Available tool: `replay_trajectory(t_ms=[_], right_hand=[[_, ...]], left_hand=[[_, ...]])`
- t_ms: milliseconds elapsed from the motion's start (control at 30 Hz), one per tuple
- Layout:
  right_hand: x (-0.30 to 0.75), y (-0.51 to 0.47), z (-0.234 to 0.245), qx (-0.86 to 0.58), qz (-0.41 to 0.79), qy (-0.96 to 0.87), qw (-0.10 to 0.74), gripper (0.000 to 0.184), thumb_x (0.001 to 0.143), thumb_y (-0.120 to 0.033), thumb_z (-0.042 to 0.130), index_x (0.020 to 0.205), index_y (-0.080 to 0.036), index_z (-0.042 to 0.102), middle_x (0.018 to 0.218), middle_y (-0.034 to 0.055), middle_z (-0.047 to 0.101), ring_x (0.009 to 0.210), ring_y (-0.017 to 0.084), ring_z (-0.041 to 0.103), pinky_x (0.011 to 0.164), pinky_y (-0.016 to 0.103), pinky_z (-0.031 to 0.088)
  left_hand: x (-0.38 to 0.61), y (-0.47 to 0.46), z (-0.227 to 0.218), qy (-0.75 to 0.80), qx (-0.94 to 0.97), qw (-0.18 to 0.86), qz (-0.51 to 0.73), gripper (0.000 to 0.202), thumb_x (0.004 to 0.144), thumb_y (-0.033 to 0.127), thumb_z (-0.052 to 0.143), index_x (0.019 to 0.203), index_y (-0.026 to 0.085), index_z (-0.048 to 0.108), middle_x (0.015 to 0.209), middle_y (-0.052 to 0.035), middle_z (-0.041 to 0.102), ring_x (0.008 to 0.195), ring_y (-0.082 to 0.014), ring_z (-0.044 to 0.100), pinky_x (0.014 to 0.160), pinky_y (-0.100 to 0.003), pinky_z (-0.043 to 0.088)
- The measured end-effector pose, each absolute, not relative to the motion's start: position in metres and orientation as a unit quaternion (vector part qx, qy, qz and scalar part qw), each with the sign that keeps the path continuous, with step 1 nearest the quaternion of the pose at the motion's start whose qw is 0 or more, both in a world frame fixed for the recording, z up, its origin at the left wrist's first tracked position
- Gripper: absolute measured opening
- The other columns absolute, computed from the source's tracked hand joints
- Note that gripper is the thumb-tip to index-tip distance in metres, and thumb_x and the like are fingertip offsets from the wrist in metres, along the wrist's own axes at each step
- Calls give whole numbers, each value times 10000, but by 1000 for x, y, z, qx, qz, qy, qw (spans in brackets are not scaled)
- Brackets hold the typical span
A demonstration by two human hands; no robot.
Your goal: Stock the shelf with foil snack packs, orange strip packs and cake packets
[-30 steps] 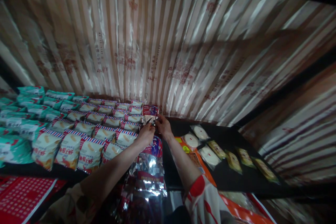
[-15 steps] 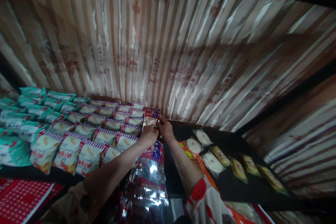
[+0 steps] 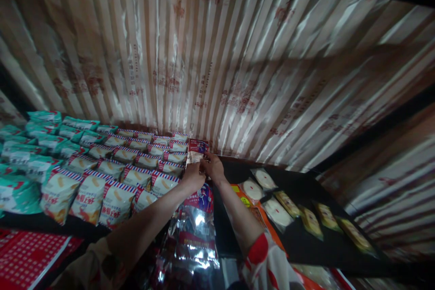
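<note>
1. The left hand (image 3: 193, 177) was bent inward with its fingers curled, over the upright row of purple-red packets; I cannot tell whether it had closed on anything.
2. The right hand (image 3: 214, 167) met it from the other side, fingers bent downward; what lay between the fingertips was hidden, so its hold cannot be told either.
3. The far packet (image 3: 197, 146) stood just beyond the hands, against the striped sheet (image 3: 210, 54), a pale panel below its purple-red top; its contents could not be seen.
4. The near packet (image 3: 203, 195) sat just below the hands, and shiny silvery packets (image 3: 197, 238) ran from it toward the person, contents hidden.
5. Left of these, white bags (image 3: 117, 199) with striped tops stood in rows, opaque, with a long yellowish snack printed on them.
6. Farther left, teal bags (image 3: 20, 192) were crowded together, also opaque.
7. On the black shelf (image 3: 295, 181) at right, three clear wrappers (image 3: 277, 212) each held a round, pale disc.
8. Four yellow packets (image 3: 311, 223) lay beside them; their contents were too dim to tell.
9. An orange bag (image 3: 272, 227) lay partly behind the right forearm.
</note>
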State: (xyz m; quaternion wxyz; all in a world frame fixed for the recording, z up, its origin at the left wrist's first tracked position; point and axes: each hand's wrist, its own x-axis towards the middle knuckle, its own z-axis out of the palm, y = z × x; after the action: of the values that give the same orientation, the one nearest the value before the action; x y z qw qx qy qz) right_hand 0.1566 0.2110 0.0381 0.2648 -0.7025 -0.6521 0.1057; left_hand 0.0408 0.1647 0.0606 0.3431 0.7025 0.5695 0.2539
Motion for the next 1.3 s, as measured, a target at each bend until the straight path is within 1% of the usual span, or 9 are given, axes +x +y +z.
replay_trajectory(t_ms=[200,367,600,733,833,900,1000,1133,1300], right_hand=[[156,214,26,-701,56,-657,272,402,743,-312,561,1119,-175,608,1189,116,572,1129,240,498,957,352,379],[156,217,16,-656,49,-689,305,434,760,-296,541,1187,-220,559,1342,76,449,1258,242,363,1010,409,330],[148,219,24,-655,57,-725,202,433,834,-368,469,1261,-296,483,1394,44,397,1326,274,239,1008,491,291],[145,223,29,-650,41,-743,157,446,838,-426,461,1272,-319,464,1391,34,406,1337,278,202,1024,521,230],[145,225,28,-651,46,-744,147,447,839,-433,457,1267,-308,471,1389,38,408,1334,275,211,1030,517,218],[144,226,25,-649,55,-742,159,428,835,-407,473,1250,-303,490,1379,43,422,1326,274,237,1023,514,237],[144,226,22,-653,58,-731,190,403,815,-357,513,1210,-285,531,1351,57,456,1311,278,271,1013,512,268],[145,228,17,-650,68,-727,208,400,806,-296,511,1193,-206,555,1320,98,485,1291,260,324,1021,462,301],[144,235,12,-597,74,-765,229,414,786,-222,519,1187,-124,554,1293,146,503,1276,222,358,1057,414,274]], left_hand=[[44,167,47,552,728,300,276,338,718,118,462,1047,127,539,1095,-119,601,1040,-205,536,933,-289,370],[43,162,46,565,716,296,283,374,711,112,461,1081,106,524,1117,-141,570,1089,-231,495,967,-326,342],[44,158,51,564,681,340,320,456,699,106,484,1155,112,474,1158,-144,546,1135,-245,466,988,-346,327],[41,156,54,575,672,347,311,455,718,122,469,1170,69,448,1192,-182,516,1161,-259,446,983,-352,334],[40,157,54,574,675,346,308,448,714,134,475,1159,90,453,1194,-168,522,1163,-253,447,980,-345,336],[40,158,53,571,676,347,311,472,703,137,483,1173,118,444,1193,-144,531,1160,-244,450,985,-340,329],[42,160,50,563,679,354,312,518,694,137,484,1207,114,416,1177,-136,544,1150,-239,460,991,-340,322],[44,160,49,557,677,362,318,533,699,135,479,1226,106,406,1160,-133,555,1140,-234,469,1000,-338,315],[43,160,47,570,670,349,323,547,694,136,491,1232,93,404,1203,-146,530,1157,-244,456,1022,-352,295]])
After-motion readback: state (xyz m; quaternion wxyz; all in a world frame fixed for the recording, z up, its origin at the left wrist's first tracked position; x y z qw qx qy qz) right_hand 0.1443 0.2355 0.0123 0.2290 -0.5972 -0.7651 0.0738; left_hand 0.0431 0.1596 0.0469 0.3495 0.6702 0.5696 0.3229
